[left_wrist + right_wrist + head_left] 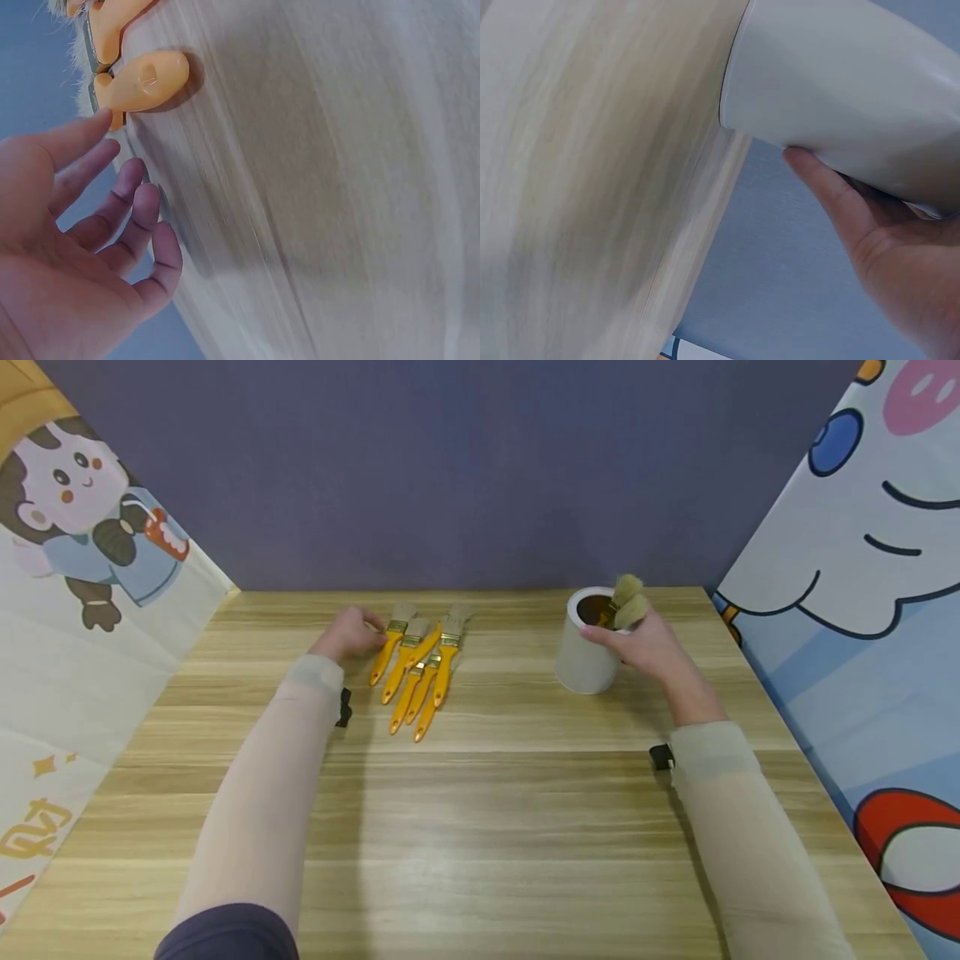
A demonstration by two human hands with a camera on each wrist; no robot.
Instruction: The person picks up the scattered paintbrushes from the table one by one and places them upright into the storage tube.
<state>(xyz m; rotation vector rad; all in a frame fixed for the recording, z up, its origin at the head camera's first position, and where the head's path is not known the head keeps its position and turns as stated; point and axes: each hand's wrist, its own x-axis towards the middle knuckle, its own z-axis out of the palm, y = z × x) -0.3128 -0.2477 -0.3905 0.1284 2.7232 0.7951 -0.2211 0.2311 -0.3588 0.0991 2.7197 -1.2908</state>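
Note:
Several paintbrushes (447, 647) with yellow handles and pale bristles lie in an overlapping group left of the table's middle, bristles toward the back. At the leftmost paintbrush (386, 652) is my left hand (351, 635), its fingers loosely bent. In the left wrist view, the thumb tip meets a yellow handle (150, 81). My right hand (651, 643) grips a white cylindrical container (588, 664) by its upper right side, thumb near the rim. Brush bristles (628, 597) stick up over the container's right rim, by the right hand. The right wrist view shows fingers along the container's wall (832, 82).
The wood-grain table (480, 827) ends at a plain dark blue-grey wall (465, 477) at the back. Printed cartoon panels stand along the left (82, 652) and right (825, 568) sides.

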